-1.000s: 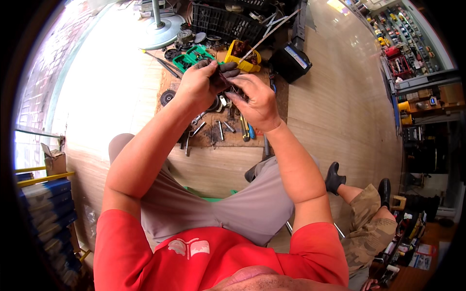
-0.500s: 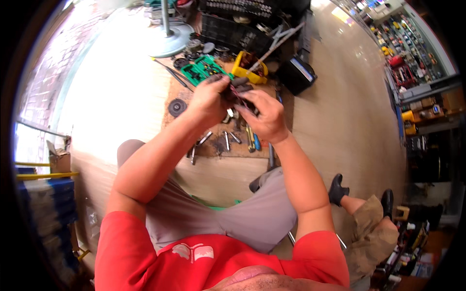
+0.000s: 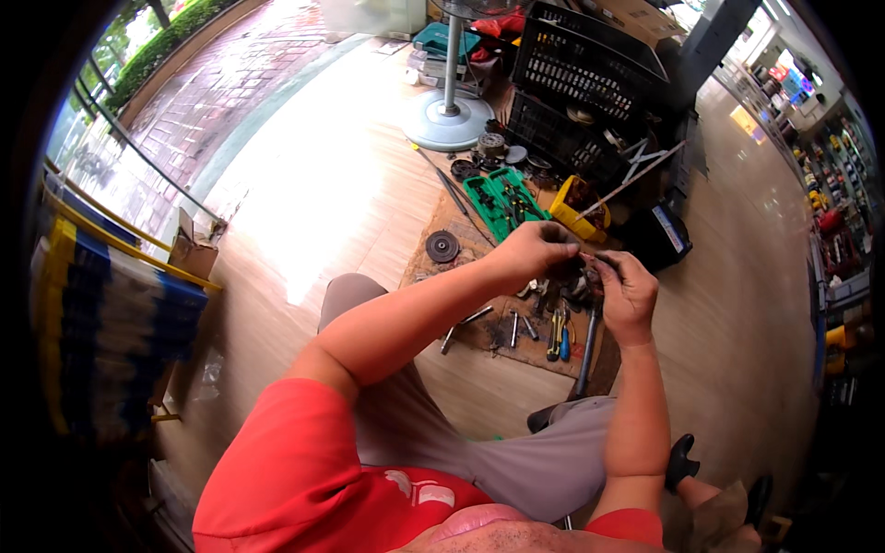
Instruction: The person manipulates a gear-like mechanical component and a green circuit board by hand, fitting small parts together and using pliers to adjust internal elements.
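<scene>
My left hand (image 3: 537, 254) and my right hand (image 3: 632, 293) meet above the right side of a stained brown mat (image 3: 417, 275). Both have their fingers pinched together, almost tip to tip. Between them is something small and dark with a thin reddish strand; fingers hide most of it. Greasy metal parts (image 3: 578, 293) lie just below the hands. Nearer me on the mat are a yellow-handled tool (image 3: 554, 337), a blue-handled tool (image 3: 565, 345), short metal sockets (image 3: 514, 328) and a long metal bar (image 3: 588, 348). A black toothed disc (image 3: 442, 246) lies at the left.
An open green tool case (image 3: 490, 205) and a yellow bin (image 3: 597, 222) sit beyond my hands. A black box (image 3: 666, 241) stands to the right. Behind are stacked black crates (image 3: 590, 69) and a fan's round base (image 3: 449, 122). Another person's shoe (image 3: 680, 461) shows at lower right.
The view has swung left, so the whole scene sits further right and lower. My hands stay together over the mat; the dark part between them shows less now.
</scene>
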### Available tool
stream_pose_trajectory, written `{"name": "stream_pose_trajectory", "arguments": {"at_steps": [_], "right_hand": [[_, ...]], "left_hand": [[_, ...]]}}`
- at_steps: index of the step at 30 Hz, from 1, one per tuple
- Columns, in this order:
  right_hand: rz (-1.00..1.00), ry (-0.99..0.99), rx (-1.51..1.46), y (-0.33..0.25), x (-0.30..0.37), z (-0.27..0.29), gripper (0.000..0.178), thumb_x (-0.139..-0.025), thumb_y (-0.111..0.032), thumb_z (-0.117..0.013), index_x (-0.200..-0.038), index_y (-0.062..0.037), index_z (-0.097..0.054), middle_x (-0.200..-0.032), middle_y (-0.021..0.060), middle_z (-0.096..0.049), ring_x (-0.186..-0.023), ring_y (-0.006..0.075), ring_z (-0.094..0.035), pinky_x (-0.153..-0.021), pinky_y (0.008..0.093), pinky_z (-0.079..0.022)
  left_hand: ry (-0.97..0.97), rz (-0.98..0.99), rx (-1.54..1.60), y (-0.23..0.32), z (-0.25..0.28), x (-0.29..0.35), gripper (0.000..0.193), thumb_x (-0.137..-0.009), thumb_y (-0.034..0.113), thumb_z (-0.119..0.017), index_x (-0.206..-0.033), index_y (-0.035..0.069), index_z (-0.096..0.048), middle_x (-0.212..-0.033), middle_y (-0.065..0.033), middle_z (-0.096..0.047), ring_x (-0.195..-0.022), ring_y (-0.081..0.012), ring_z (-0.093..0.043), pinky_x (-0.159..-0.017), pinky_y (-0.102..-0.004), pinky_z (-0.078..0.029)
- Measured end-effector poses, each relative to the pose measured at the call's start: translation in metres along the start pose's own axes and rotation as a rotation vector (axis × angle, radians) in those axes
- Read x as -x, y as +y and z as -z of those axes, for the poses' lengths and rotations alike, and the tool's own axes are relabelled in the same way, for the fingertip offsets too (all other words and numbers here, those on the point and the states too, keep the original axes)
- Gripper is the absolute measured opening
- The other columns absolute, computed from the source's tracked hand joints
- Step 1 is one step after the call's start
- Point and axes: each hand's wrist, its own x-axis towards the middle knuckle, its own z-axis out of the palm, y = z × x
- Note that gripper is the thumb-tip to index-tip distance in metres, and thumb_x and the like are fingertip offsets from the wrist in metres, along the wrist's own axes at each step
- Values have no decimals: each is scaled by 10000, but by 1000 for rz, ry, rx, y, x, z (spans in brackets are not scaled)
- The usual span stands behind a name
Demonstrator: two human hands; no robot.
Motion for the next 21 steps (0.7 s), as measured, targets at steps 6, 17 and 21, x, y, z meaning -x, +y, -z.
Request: {"name": "stream_pose_trajectory", "arguments": {"at_steps": [6,17,21], "right_hand": [[-98,-100,-10,-3,-1,9,64,-846,3,-661,-906,24,-662,-789,101,-658,-622,140,-606,-584,260,-476],[-513,31,-424,9,-4,6,114,-945,-96,-618,-974,13,-629,-748,19,-636,-569,60,-557,-520,213,-480],[-546,83,-442,7,-7,4,128,-952,-114,-612,-974,11,-624,-751,33,-645,-557,78,-567,-510,222,-481]], "left_hand": [[-1,-389,-880,-2,-5,2,196,-874,154,-694,-975,-14,-699,-858,-148,-710,-772,-191,-668,-731,-308,-519],[50,-831,-1500,-10,-3,6,207,-827,96,-592,-1029,55,-593,-857,-133,-593,-786,-342,-629,-677,-444,-505],[51,-890,-1564,-9,-4,5,220,-792,75,-569,-1010,47,-578,-848,-122,-582,-799,-331,-626,-686,-433,-504]]}}
